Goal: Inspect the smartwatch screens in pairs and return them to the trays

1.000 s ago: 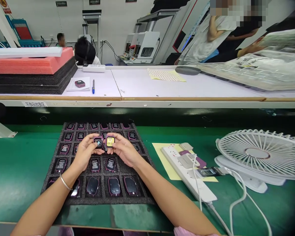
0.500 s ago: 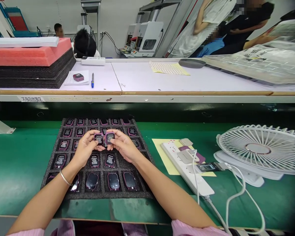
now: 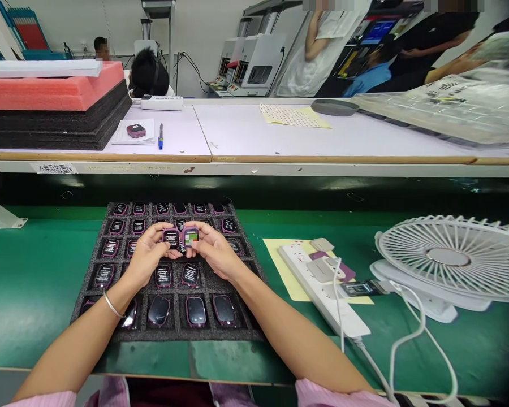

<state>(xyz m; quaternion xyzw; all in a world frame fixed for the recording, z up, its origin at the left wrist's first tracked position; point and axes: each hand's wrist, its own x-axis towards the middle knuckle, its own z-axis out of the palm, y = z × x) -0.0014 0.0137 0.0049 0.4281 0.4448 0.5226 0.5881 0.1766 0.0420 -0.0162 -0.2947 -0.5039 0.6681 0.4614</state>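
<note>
My left hand [image 3: 150, 251] is closed on a smartwatch body [image 3: 171, 238] with a purple frame; white text lines fill its dark screen. Right beside it, my right hand [image 3: 212, 249] grips a second smartwatch body [image 3: 190, 236], its screen lit with green, white and red colour blocks and my thumb over the lower edge. Both are held above a black foam tray [image 3: 176, 333] with square compartments. Several more purple-framed watch bodies lie in it: those farther back mostly show white text, while the front-row ones, such as this watch [image 3: 195, 312], have dark screens. My hands hide some compartments.
On the green bench [image 3: 29, 282], right of the tray, lie a white power strip [image 3: 343, 316], yellow paper [image 3: 275, 254], a cabled USB meter [image 3: 360, 288] and a white fan [image 3: 445, 257]. Foam sheets [image 3: 46, 124] and a pen [image 3: 160, 137] occupy the raised shelf [image 3: 237, 135]. Several people are beyond.
The screen of the watch in my right hand has switched from white text to coloured blocks. Both hands keep practically the same position and grip.
</note>
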